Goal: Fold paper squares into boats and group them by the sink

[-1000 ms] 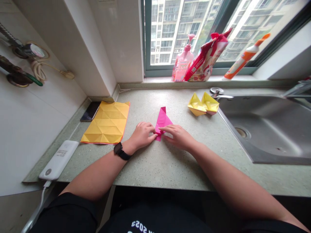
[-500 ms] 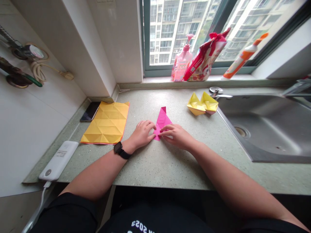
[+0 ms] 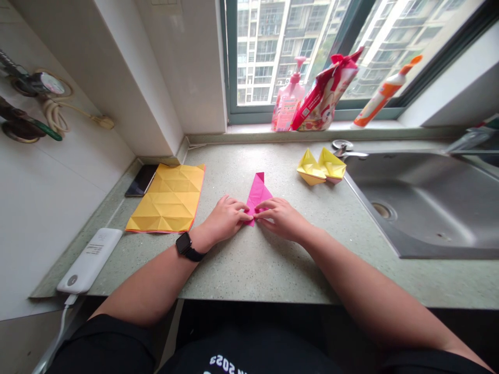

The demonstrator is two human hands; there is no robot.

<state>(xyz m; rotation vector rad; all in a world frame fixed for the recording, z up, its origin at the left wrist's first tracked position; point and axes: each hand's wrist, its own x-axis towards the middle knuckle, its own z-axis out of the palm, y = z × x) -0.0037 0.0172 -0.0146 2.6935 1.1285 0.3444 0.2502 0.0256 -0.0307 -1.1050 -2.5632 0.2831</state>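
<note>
A folded piece of pink paper (image 3: 258, 193) lies on the speckled counter (image 3: 257, 270), its narrow end pointing toward the window. My left hand (image 3: 228, 215) grips its near left edge with bent fingers. From the other side my right hand (image 3: 279, 218) pinches the near right part of the same paper. Both sets of fingertips almost meet at the near end and cover some of its folds. To the left of my hands, creased yellow-orange paper sheets (image 3: 167, 200) lie in a stack. Two folded yellow paper shapes (image 3: 311, 169) stand beyond my right hand.
A white power bank (image 3: 90, 259) with a cable and a dark phone (image 3: 140, 181) are at the left. A steel sink (image 3: 424, 208) takes up the right. On the windowsill stand a pink pump bottle (image 3: 288, 106), a red bag (image 3: 327, 96) and an orange-white bottle (image 3: 384, 96).
My left thumb has slid slightly further over the paper's near end. The whole view has shifted a little; the paper and my right hand otherwise look much the same.
</note>
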